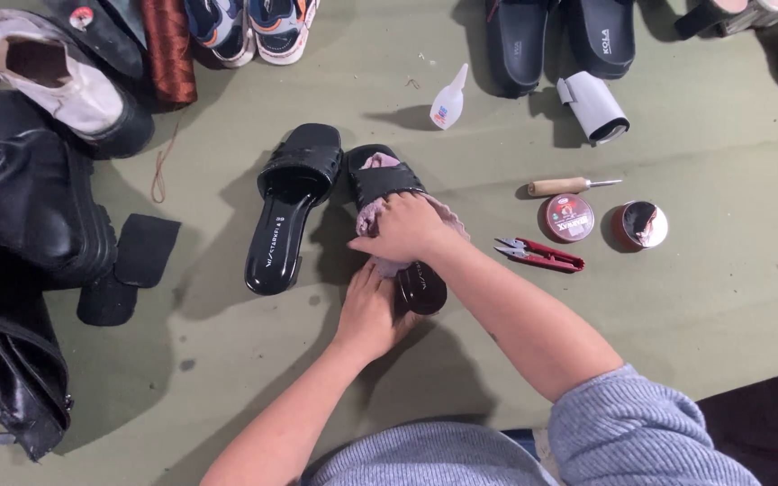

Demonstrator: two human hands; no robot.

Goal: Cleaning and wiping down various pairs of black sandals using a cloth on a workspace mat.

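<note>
Two black slide sandals lie side by side on the green table. The left sandal (285, 211) lies free. My left hand (369, 310) grips the heel end of the right sandal (384, 178) from the side. My right hand (402, 227) presses a pale pink cloth (454, 216) onto that sandal's footbed, just behind the strap. More of the cloth shows under the strap at the toe. Both sleeves are grey knit.
Right of the sandals lie red snips (542, 255), a wooden-handled awl (569, 185), a polish tin lid (566, 218) and the open tin (639, 225). A small glue bottle (448, 99) stands behind. Black boots (29, 207) crowd the left; other shoes line the far edge.
</note>
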